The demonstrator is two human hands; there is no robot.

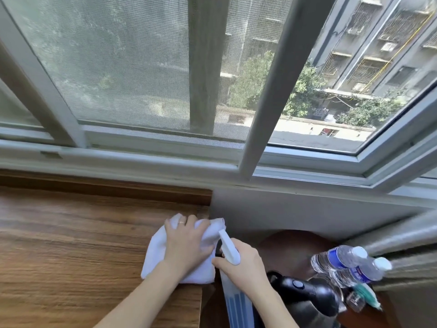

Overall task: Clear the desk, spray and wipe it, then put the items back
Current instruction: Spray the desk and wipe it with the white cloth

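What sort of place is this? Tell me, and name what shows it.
Probably a room in an upper-floor flat. A wooden desk stands under a sliding window that looks down on apartment blocks, and water bottles sit beside it. The left hand presses a cloth; the right hand holds a spray bottle.

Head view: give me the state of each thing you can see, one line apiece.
left hand: flat on the cloth, pressing it down.
right hand: grips the spray bottle.
cloth: spread at the desk's right edge.
spray bottle: upright, nozzle pointing away.
desk: bare wood apart from the cloth.
water bottles: capped, off the desk, at the right.
window: slid open at the right.
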